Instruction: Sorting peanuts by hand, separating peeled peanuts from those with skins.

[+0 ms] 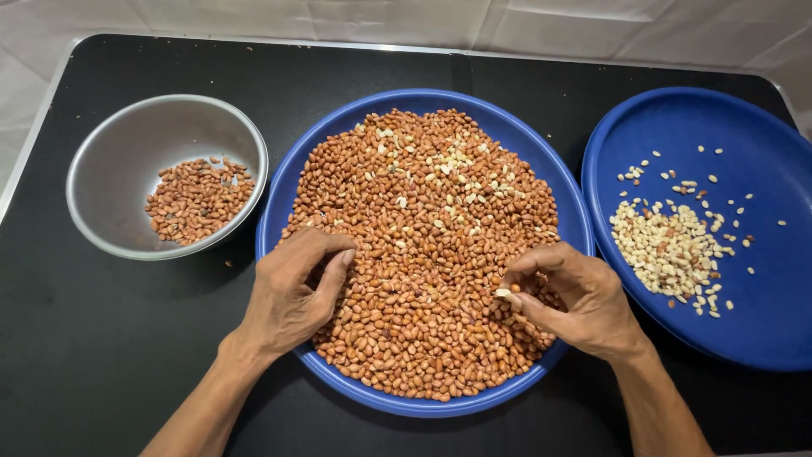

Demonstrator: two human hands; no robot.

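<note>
A large blue plate (288, 195) in the middle holds a heap of red-skinned peanuts (423, 254) with pale skinless ones mixed in near the top. My left hand (292, 292) rests on the heap's lower left, fingers curled over some peanuts. My right hand (575, 296) is at the heap's lower right, pinching a pale peanut (503, 293) between thumb and fingers. At left a steel bowl (127, 144) contains red-skinned peanuts (199, 199). At right a second blue plate (761, 254) carries pale skinless peanuts (668, 250).
Everything sits on a black tabletop (101, 338) with a metal rim. White cloth (423, 21) hangs behind the far edge. A few crumbs lie near the steel bowl.
</note>
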